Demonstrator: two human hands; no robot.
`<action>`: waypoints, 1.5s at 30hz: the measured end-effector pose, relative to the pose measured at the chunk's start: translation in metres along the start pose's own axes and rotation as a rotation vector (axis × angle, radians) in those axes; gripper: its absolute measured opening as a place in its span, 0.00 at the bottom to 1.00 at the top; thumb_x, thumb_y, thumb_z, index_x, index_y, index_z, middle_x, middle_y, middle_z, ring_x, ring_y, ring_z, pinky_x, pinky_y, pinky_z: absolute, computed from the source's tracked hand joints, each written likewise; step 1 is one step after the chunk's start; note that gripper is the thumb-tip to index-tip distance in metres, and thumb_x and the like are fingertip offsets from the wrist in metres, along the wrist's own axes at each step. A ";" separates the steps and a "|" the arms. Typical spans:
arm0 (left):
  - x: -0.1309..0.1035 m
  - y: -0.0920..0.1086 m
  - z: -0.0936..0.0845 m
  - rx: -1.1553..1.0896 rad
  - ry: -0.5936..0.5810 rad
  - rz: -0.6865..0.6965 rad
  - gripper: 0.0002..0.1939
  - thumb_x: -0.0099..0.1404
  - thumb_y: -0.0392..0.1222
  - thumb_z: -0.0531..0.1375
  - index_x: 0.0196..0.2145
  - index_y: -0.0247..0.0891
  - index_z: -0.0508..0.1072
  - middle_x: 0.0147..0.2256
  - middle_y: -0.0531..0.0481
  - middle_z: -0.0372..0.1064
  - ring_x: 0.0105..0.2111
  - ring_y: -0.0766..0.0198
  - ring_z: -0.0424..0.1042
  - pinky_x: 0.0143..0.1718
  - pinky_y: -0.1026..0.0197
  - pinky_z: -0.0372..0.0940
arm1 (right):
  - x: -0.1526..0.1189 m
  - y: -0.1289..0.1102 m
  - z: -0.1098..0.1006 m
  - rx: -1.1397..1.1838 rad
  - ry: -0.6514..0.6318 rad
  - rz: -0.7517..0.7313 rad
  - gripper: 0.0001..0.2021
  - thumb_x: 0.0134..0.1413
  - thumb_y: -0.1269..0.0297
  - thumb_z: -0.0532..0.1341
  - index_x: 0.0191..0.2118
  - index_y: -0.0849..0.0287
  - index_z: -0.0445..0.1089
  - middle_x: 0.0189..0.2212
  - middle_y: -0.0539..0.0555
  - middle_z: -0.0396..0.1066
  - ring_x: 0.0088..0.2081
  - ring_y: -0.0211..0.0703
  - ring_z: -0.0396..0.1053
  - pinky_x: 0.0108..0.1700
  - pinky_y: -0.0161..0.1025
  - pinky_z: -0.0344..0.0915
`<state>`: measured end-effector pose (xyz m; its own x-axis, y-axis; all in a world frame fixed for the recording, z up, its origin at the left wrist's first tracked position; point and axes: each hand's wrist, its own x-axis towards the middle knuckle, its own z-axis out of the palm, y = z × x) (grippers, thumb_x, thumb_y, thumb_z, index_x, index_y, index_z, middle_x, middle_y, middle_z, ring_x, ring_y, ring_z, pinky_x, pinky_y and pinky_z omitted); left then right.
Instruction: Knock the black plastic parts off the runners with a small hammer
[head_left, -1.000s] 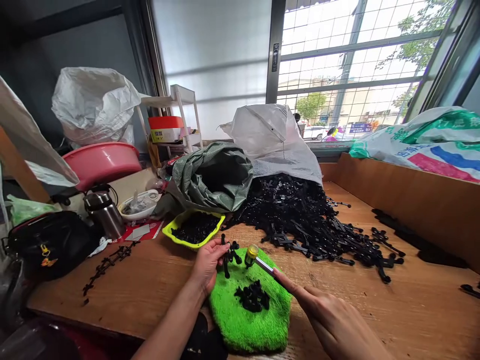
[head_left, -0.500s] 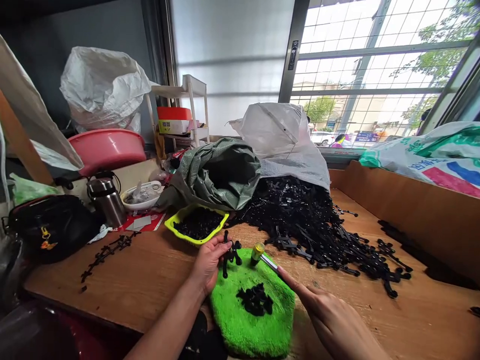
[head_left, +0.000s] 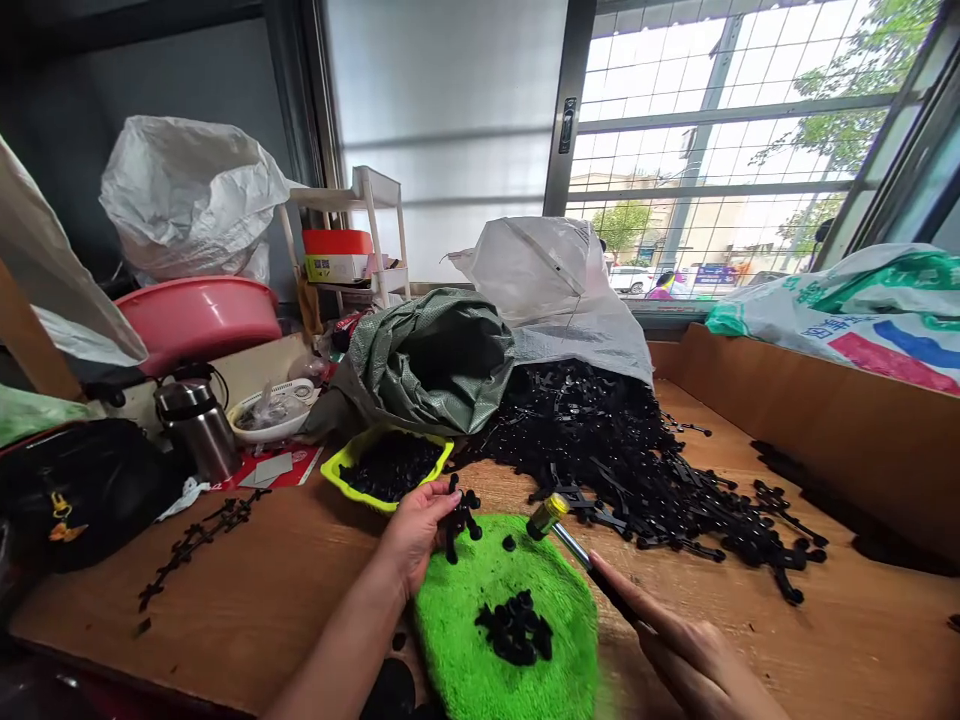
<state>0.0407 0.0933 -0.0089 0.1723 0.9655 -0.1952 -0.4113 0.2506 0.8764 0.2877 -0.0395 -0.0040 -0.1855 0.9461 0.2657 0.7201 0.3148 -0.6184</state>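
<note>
The right hand [head_left: 679, 635] is closed around the handle of a hammer [head_left: 574, 546], its head over the right upper part of a green cloth [head_left: 450, 620]; whether it touches cannot be told. The left hand [head_left: 411, 530] is clamped on a branching black part [head_left: 452, 545], thumb and fingers pinching it at the cloth's left edge. Good handling here probably means keeping the pinch firm, the fingertips well out of the head's path and the blows short and square, with the part backed by the soft cloth.

Counted from near to far, there are two hands and one hammer. The single cloth bears a small pile of black pieces [head_left: 521, 625], too tangled to count, plus one loose black piece [head_left: 509, 543] just beside the hammer head. On the wooden surface [head_left: 285, 590] lies one straggling row of black parts [head_left: 187, 545], their number unclear. Beyond come one yellow tray [head_left: 345, 487] filled with black pieces, one large black heap [head_left: 592, 420], both past counting, one steel flask [head_left: 202, 435], one green-grey sack [head_left: 382, 375], one white sack [head_left: 615, 320] behind the heap and one red basin [head_left: 210, 315].
</note>
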 end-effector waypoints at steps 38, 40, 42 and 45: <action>-0.005 0.003 0.009 0.545 -0.235 -0.014 0.07 0.45 0.35 0.63 0.26 0.33 0.77 0.18 0.51 0.69 0.16 0.72 0.62 0.16 0.71 0.54 | -0.008 0.008 0.012 0.077 -0.076 0.100 0.25 0.59 0.69 0.44 0.62 0.51 0.50 0.55 0.48 0.59 0.55 0.45 0.56 0.55 0.44 0.54; -0.004 0.003 0.010 0.574 -0.234 -0.017 0.08 0.45 0.35 0.62 0.26 0.33 0.78 0.18 0.51 0.69 0.16 0.72 0.61 0.16 0.71 0.53 | -0.007 0.009 0.012 0.070 -0.071 0.102 0.25 0.59 0.68 0.43 0.62 0.51 0.50 0.56 0.47 0.57 0.57 0.44 0.53 0.56 0.43 0.51; -0.003 0.003 0.010 0.605 -0.233 -0.018 0.10 0.46 0.35 0.61 0.28 0.32 0.79 0.18 0.50 0.69 0.16 0.73 0.60 0.16 0.71 0.52 | -0.007 0.010 0.013 0.065 -0.065 0.108 0.25 0.60 0.68 0.43 0.62 0.50 0.50 0.57 0.46 0.56 0.57 0.44 0.52 0.57 0.44 0.49; -0.002 0.003 0.010 0.652 -0.238 0.002 0.12 0.47 0.36 0.60 0.30 0.31 0.79 0.18 0.50 0.69 0.16 0.73 0.59 0.17 0.71 0.50 | -0.007 0.013 0.015 0.051 -0.066 0.119 0.25 0.60 0.67 0.43 0.62 0.49 0.49 0.56 0.46 0.57 0.57 0.45 0.53 0.57 0.46 0.50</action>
<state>0.0477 0.0911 -0.0016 0.3945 0.9054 -0.1568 0.1975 0.0831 0.9768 0.2883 -0.0406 -0.0244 -0.1454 0.9794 0.1399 0.7050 0.2018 -0.6799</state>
